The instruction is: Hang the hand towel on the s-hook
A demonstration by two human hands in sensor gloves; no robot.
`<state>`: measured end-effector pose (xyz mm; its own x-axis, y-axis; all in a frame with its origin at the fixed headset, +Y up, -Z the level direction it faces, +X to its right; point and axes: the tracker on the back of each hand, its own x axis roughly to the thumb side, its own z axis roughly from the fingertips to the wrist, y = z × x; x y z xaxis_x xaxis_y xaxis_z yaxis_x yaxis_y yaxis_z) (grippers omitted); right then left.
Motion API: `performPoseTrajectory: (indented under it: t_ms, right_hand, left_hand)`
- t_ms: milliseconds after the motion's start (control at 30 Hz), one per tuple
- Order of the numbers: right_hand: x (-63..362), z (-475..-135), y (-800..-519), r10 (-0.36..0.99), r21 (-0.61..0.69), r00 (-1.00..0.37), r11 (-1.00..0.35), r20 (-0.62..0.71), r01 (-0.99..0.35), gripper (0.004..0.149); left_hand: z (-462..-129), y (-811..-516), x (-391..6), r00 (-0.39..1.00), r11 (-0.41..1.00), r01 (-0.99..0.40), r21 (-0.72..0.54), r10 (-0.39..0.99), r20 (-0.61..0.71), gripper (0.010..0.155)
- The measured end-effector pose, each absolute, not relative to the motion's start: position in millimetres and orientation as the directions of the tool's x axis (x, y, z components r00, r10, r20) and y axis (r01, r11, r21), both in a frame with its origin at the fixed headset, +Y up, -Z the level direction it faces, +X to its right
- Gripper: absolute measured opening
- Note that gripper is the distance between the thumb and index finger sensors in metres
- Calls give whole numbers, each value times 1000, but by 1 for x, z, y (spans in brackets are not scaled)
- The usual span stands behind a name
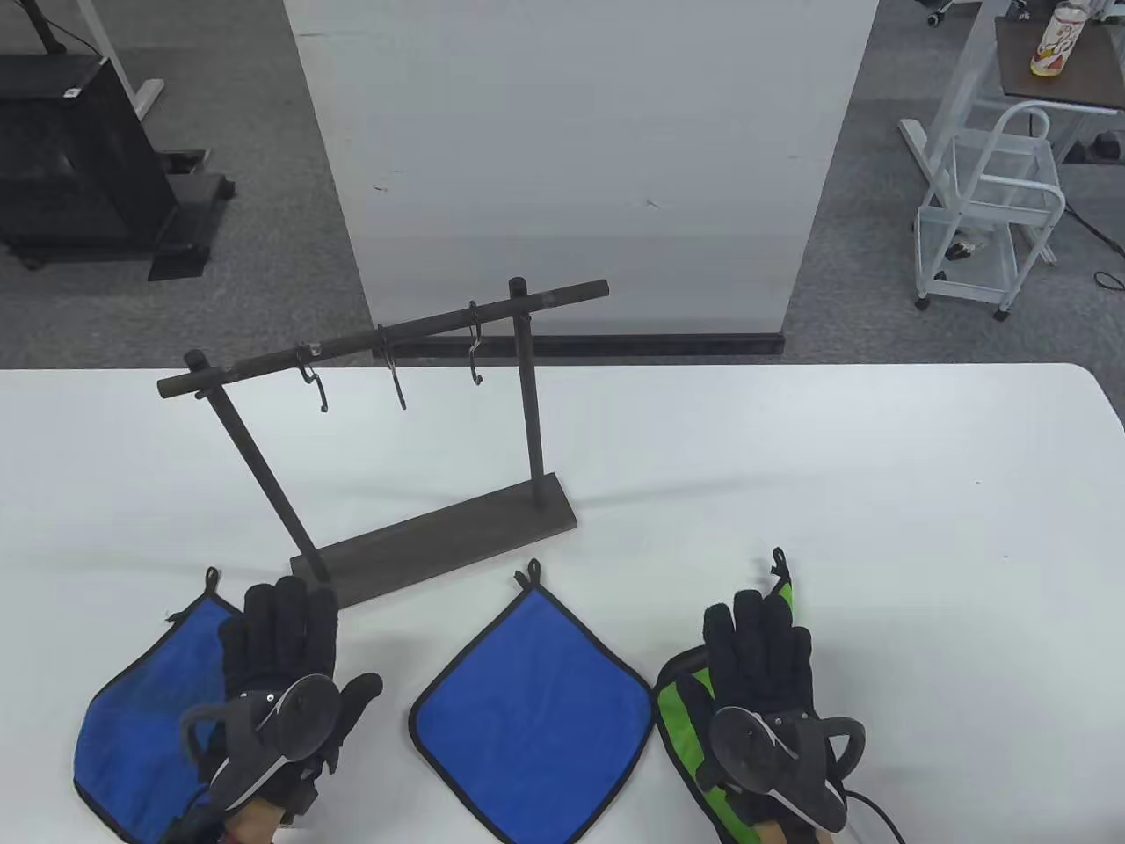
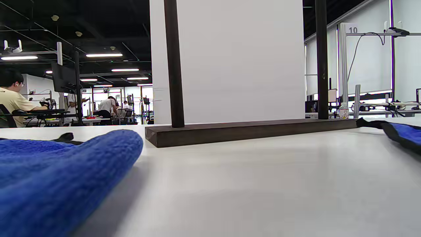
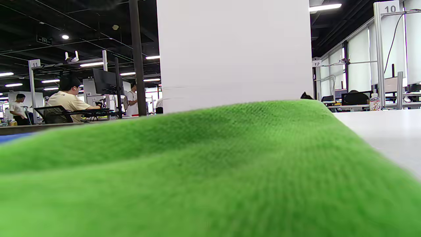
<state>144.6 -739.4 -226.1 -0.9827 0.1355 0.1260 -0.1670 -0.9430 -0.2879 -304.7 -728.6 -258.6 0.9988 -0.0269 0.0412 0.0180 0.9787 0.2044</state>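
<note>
A dark rack [image 1: 439, 536] stands on the white table [image 1: 791, 492], with three s-hooks on its bar: left [image 1: 315, 387], middle [image 1: 394, 374], right [image 1: 475, 347]. Three hand towels lie at the front edge, each with a black loop. My left hand [image 1: 281, 651] rests flat, fingers spread, on the left blue towel [image 1: 132, 730], which also shows in the left wrist view [image 2: 56, 177]. A second blue towel [image 1: 532, 712] lies between the hands. My right hand [image 1: 760, 659] rests flat on the green towel [image 1: 681, 712], which fills the right wrist view [image 3: 210, 171]. Neither hand grips anything.
The rack's base [image 2: 250, 130] runs across the left wrist view, with the middle towel's corner [image 2: 398, 131] at the right. A white panel [image 1: 580, 167] stands behind the table. A white cart [image 1: 989, 220] and a black stand [image 1: 79, 158] are on the floor beyond.
</note>
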Motion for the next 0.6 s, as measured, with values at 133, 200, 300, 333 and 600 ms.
performPoseTrajectory:
  t_ms: [133, 200, 300, 333, 600]
  right_hand:
    - [147, -224, -740, 152, -283, -981, -942, 124, -182, 75]
    - [148, -223, -740, 160, -283, -979, -940, 123, -189, 74]
    - [148, -221, -740, 166, -281, -978, -940, 125, -195, 74]
    - [147, -221, -740, 166, -278, -978, -940, 127, -196, 74]
    - [146, -221, -742, 182, -266, -974, -940, 138, -213, 74]
  left_hand:
    - [-259, -729, -305, 999, 980, 12, 200, -21, 40, 93]
    - [-260, -730, -304, 999, 983, 11, 186, -19, 44, 93]
    - [-259, -731, -304, 999, 985, 13, 173, -20, 43, 92]
    - [-258, -730, -304, 999, 985, 4, 171, -12, 44, 92]
    - [-255, -715, -302, 1000, 994, -2, 109, 1, 8, 87]
